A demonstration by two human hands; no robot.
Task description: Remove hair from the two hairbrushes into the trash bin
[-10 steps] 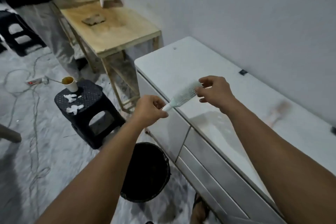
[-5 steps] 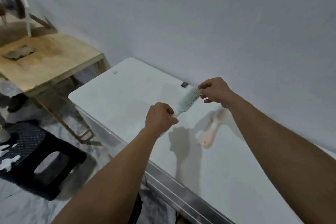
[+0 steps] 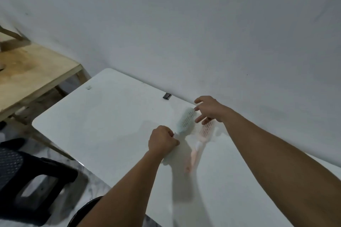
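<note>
A white worktop with rounded corners is set against a pale wall, its glossy surface marked by soft shadows. A pink hairbrush is seen lying flat on it near the back edge, its handle pointed toward the front. A pale blue hairbrush is placed just beside the pink one, to its left; whether its head is rested on the surface or held just above it cannot be told. A small dark object is found at the back edge by the wall, and a faint small mark is seen near the far left corner.
</note>
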